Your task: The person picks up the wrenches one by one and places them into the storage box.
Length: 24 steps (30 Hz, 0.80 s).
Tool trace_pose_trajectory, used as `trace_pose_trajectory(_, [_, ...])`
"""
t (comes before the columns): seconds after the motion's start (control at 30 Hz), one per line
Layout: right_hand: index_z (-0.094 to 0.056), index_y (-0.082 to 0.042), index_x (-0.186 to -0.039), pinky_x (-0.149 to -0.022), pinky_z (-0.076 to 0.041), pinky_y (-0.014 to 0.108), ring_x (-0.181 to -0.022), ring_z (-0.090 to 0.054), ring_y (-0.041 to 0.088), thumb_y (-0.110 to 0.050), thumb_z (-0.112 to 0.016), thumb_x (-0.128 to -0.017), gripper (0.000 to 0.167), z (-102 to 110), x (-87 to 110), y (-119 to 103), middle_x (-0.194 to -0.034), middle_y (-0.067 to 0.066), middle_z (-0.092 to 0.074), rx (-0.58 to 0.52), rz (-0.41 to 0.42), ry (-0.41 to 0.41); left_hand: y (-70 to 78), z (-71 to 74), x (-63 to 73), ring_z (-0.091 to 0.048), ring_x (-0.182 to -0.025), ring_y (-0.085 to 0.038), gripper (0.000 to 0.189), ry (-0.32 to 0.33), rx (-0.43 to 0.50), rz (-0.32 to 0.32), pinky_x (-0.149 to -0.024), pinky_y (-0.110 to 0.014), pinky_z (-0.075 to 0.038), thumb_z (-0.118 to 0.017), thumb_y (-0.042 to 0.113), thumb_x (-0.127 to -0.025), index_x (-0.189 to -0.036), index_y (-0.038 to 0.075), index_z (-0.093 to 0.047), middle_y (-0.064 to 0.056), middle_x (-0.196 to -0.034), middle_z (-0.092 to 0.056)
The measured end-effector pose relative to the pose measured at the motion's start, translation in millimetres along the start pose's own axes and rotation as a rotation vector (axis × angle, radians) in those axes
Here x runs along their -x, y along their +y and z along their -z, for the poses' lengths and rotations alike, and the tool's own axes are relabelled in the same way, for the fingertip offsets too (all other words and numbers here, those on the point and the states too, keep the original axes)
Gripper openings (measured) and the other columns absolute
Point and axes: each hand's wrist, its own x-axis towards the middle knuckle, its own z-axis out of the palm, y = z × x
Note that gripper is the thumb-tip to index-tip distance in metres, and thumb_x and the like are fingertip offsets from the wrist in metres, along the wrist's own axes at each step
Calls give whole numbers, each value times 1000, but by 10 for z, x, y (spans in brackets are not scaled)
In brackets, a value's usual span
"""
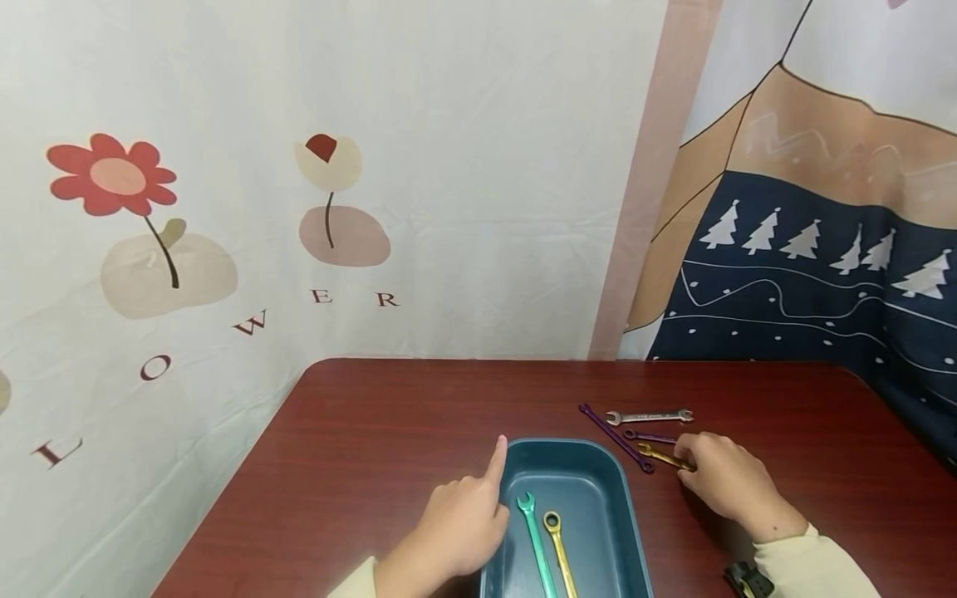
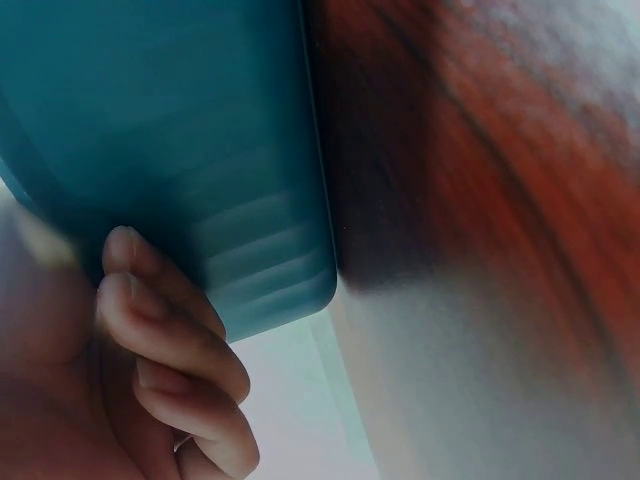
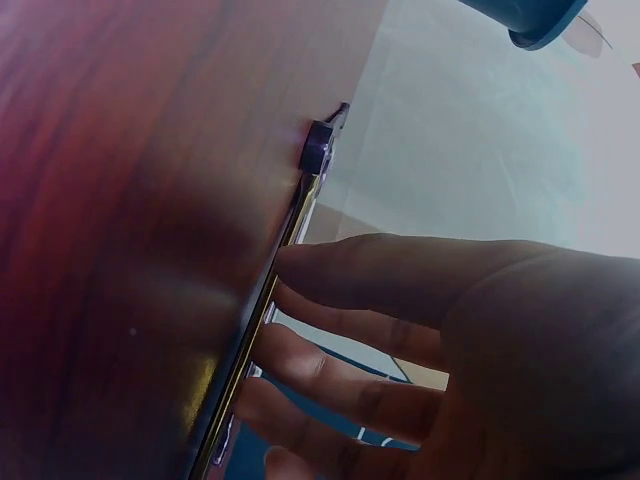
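Observation:
A blue rectangular tray [image 1: 637, 540] stands at the table's front, with a green wrench [image 1: 535, 536] and a gold ratchet wrench [image 1: 559, 552] lying inside. My left hand [image 1: 465, 522] holds the tray's left side, its index finger straight along the rim; in the left wrist view the other fingers [image 2: 180, 350] curl against the outer wall [image 2: 250, 200]. Right of the tray, my right hand [image 1: 723, 477] pinches a gold open-end wrench [image 1: 661, 457] between thumb and fingers. This wrench [image 3: 262, 300] lies low at the tabletop, its far end hidden by the hand in the head view.
Close to the right hand lie a long purple wrench [image 1: 613, 436], a shorter purple wrench [image 1: 650, 437] and a silver wrench [image 1: 650, 417]. The dark red table [image 1: 359, 465] ends at a printed curtain [image 1: 478, 183] behind it.

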Motion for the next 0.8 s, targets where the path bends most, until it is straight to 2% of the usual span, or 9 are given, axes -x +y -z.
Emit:
trace_pose_trajectory(0.27, [-71, -11, -91, -57, -46, 39, -68, -54, 14, -9, -78, -80, 14, -16, 6, 26, -80, 1, -64, 36, 23, 12, 4, -2, -4, -31, -39, -12, 80, 4, -11, 2, -41, -28, -24, -56, 23, -94, -162, 15, -14, 6, -46, -42])
trace_pose_trajectory(0.5, [-68, -13, -88, -54, -45, 38, -65, -53, 15, -9, -77, -82, 12, 7, 0, 17, -73, -1, -62, 0, -4, -57, 10, 2, -5, -31, -39, -12, 81, -5, 1, 10, -41, -28, -24, -56, 23, -94, -162, 16, -13, 5, -46, -43])
trace_pose_trajectory(0.8, [-62, -14, -78, -54, -41, 32, -60, -49, 14, -7, -76, -80, 16, 28, 6, 80, -69, -1, -58, -52, 10, -140, 15, 9, -2, -33, -39, -12, 81, -5, -1, 8, -41, -28, -25, -56, 23, -94, -162, 16, -12, 5, -47, -44])
